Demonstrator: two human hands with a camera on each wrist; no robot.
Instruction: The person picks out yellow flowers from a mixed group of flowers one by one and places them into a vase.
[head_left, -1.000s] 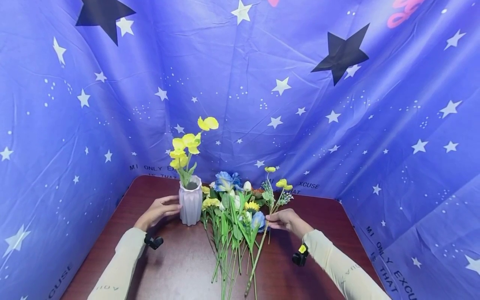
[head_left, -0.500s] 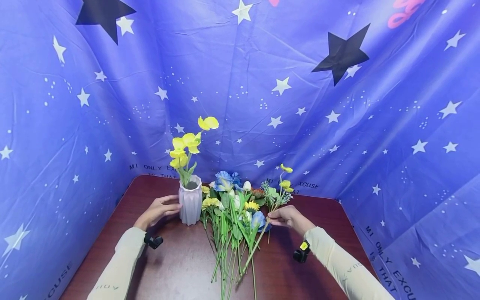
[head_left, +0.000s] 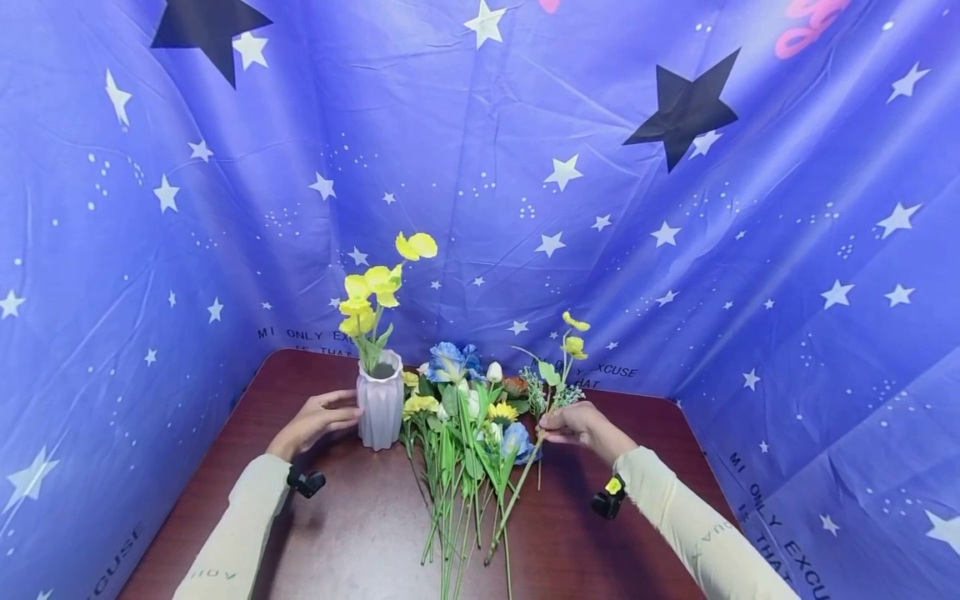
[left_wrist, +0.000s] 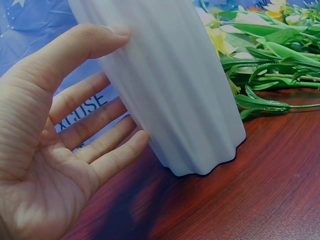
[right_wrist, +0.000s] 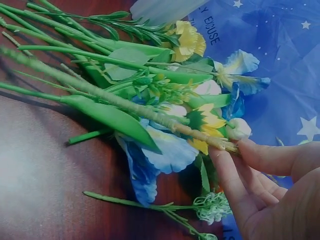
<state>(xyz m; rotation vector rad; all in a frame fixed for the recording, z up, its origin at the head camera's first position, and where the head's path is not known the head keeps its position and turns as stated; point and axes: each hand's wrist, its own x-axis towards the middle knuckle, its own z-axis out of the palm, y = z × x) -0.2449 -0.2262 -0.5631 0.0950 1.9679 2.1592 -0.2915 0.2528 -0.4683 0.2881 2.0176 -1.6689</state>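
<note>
A pale lilac fluted vase (head_left: 381, 408) stands on the table with yellow flowers (head_left: 381, 285) in it. My left hand (head_left: 318, 423) is at its left side; in the left wrist view the thumb (left_wrist: 107, 40) rests on the vase wall (left_wrist: 175, 90) and the nearly straight fingers meet its edge. Over the right side of the pile, my right hand (head_left: 581, 427) pinches the stem (head_left: 517, 496) of a yellow flower (head_left: 574, 347) between thumb and fingers. That stem (right_wrist: 125, 105) slants across the other flowers in the right wrist view, its blooms out of that frame.
Several artificial flowers lie in a pile between the hands: a blue flower (head_left: 453, 363), a sunflower (head_left: 502, 412), white tulips and green stems (head_left: 450, 517) toward the front. A small pale sprig (right_wrist: 212, 207) lies apart. A star-print curtain (head_left: 480, 167) surrounds the dark red table (head_left: 345, 533).
The yellow flower has tilted and shifted rightward and up with my right hand, its stem's lower end swinging left, then slightly back right. My left hand and the vase look unmoved.
</note>
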